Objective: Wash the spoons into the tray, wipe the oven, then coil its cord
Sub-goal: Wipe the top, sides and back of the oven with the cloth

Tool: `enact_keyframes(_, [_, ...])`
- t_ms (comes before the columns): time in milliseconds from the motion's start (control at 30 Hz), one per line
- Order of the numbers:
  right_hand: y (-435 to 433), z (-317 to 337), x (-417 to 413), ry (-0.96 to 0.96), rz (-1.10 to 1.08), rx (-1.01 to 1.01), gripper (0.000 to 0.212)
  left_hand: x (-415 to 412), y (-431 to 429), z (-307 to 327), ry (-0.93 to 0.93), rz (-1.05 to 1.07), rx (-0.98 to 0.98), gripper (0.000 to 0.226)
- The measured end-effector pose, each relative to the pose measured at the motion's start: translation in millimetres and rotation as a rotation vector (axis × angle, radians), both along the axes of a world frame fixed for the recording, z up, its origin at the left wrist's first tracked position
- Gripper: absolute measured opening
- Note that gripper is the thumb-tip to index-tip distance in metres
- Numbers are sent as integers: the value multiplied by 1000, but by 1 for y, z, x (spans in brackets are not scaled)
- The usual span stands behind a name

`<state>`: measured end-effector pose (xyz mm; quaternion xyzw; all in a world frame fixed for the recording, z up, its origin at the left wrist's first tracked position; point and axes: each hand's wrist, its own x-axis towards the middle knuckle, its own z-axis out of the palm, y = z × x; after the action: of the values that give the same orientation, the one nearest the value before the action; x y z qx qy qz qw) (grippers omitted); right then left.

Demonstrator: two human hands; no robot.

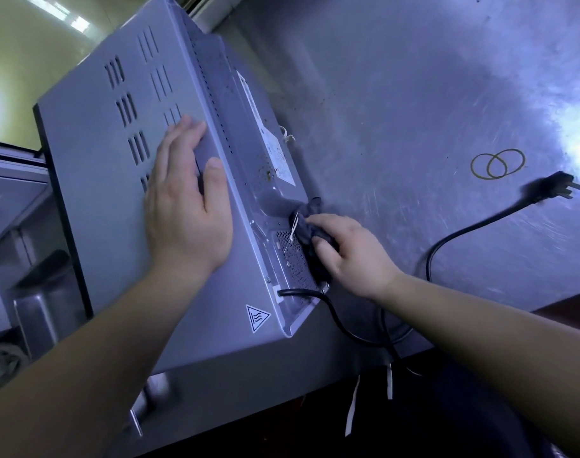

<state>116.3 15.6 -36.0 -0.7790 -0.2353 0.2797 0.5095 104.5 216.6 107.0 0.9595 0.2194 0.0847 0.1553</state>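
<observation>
A grey metal oven (116, 200) stands on the steel table (397, 94) with its back panel turned toward me. My left hand (186, 206) lies flat on the oven's top, fingers spread. My right hand (351, 256) is closed on a dark cloth (306, 223) and presses it against the back panel by the perforated vent. The black cord (453, 236) leaves the back panel near its lower corner, loops under my right forearm and runs across the table to its plug (554, 190). Brown stains speckle the back panel around the label.
Two rubber bands (496, 164) lie on the table beyond the plug. A steel sink and shelving (40, 312) are at the left, below the oven. The table's near edge runs under my right forearm.
</observation>
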Motion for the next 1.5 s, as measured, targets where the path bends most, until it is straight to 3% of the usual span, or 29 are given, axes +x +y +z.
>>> enact_keyframes(133, [-4, -2, 5, -193, 150, -155, 39, 0, 0, 0, 3, -6, 8, 50])
enact_keyframes(233, [-3, 4, 2, -167, 117, -176, 38, 0, 0, 1, 5, -10, 8, 50])
enact_keyframes(300, [-13, 1, -2, -30, 39, -192, 36, 1, -1, 1, 5, -12, 7, 50])
enact_keyframes(400, [-35, -17, 0, 324, -172, -247, 37, 0, 0, 0, 2, -14, 9, 50])
enact_keyframes(500, [-31, -35, 21, 567, -397, -104, 26, 0, 1, -1, -9, -12, 16, 49])
enact_keyframes(600, [-1, -35, 35, 757, -407, 91, 35, 0, 2, -1, -14, -16, 20, 47])
enact_keyframes(733, [30, -42, 7, 1025, -468, 211, 44, 0, 2, -2, -16, -17, 19, 47])
enact_keyframes(833, [23, -44, -15, 1104, -529, 202, 38, 0, 2, -2, -21, -20, 19, 47])
enact_keyframes(967, [0, -45, -38, 1037, -393, 73, 38, 0, 1, -2, -14, -10, 22, 48])
enact_keyframes(1167, [-15, -8, -41, 1000, -287, 118, 33, 0, 1, 0, -5, -2, 21, 49])
enact_keyframes(1267, [-27, 14, -25, 857, -212, 46, 24, 0, 0, 0, -6, 8, 12, 49])
enact_keyframes(1367, [-38, 38, -14, 748, -221, 77, 29, -1, 0, 1, 1, 6, 13, 50])
enact_keyframes(1500, [-35, 74, -9, 360, -273, 250, 38, 0, 1, 1, 11, 3, 13, 52])
